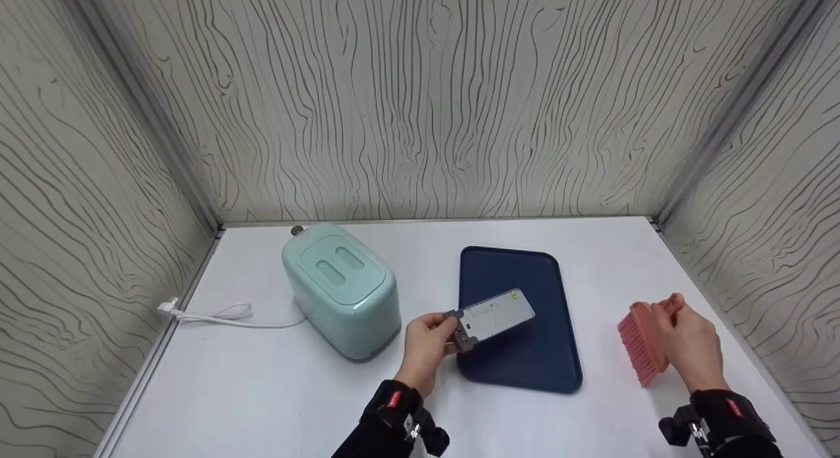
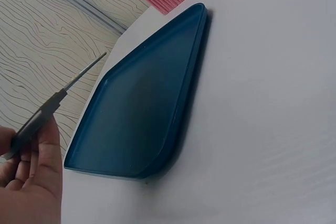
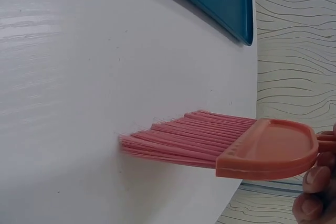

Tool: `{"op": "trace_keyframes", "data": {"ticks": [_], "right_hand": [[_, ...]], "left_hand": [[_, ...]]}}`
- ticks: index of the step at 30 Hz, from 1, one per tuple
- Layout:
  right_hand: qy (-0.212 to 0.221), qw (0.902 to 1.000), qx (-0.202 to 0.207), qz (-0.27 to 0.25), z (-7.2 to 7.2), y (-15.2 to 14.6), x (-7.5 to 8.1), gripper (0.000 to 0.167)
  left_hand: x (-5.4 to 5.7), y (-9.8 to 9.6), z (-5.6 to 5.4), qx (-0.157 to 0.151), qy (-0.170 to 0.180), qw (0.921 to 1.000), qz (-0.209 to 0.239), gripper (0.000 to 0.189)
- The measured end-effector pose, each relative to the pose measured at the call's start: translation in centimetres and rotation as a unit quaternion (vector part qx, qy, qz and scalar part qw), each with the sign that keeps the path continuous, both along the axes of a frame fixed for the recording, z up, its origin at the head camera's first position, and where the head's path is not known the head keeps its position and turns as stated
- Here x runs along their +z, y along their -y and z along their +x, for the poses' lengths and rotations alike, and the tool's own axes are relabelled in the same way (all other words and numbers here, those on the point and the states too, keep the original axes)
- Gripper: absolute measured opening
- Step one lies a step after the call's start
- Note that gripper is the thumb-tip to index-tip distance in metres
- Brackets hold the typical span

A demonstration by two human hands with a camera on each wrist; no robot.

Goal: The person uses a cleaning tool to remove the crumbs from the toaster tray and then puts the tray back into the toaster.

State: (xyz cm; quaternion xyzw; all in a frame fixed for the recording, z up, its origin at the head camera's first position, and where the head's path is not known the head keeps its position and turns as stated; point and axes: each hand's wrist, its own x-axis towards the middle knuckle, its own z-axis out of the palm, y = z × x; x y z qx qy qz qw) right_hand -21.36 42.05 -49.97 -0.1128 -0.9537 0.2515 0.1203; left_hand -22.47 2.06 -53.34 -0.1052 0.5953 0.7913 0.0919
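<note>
My left hand [image 1: 425,346] pinches the grey end of a toaster crumb tray [image 1: 499,315], a flat silvery metal plate with small yellowish specks. It is held tilted over the dark blue tray [image 1: 541,359] and shows nearly edge-on in the left wrist view. To the right of the blue tray, my right hand [image 1: 694,346] grips the handle of a coral-pink brush [image 3: 265,150]. The brush's pink bristles [image 3: 189,140] point down-left, their tips close to the white table in the right wrist view.
A mint-green toaster [image 1: 344,281] stands left of the blue tray. Its white cord [image 1: 230,319] runs left to a plug [image 1: 168,306] near the table's left edge. Wood-patterned panels enclose the table at the back and both sides. A few dark specks dot the white tabletop [image 3: 79,87].
</note>
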Motion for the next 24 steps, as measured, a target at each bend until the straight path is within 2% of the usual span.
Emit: {"op": "trace_keyframes", "data": {"ticks": [8, 12, 15, 19, 24], "right_hand": [[0.008, 0.9999, 0.007, 0.004, -0.1, -0.2, 0.1, 0.041], [-0.016, 0.9998, -0.001, -0.006, -0.2, 0.2, 0.7, 0.04], [-0.046, 0.9987, -0.011, -0.019, -0.4, 0.8, 2.0, 0.042], [-0.077, 0.9954, -0.013, -0.055, -0.6, 2.4, 4.5, 0.048], [-0.13, 0.9842, 0.009, -0.119, -0.7, 5.4, 6.8, 0.045]], "left_hand": [[0.0, 0.0, 0.0, -0.008, -0.003, 0.9999, 0.008, 0.023], [0.1, 0.1, 0.0, -0.011, -0.005, 0.9999, 0.006, 0.021], [0.2, 0.1, -0.1, -0.011, -0.005, 0.9999, 0.0, 0.02], [0.4, 0.0, -0.3, -0.007, -0.004, 0.9999, -0.01, 0.019], [0.6, -0.2, -0.3, -0.009, -0.004, 0.9998, -0.017, 0.019]]}}
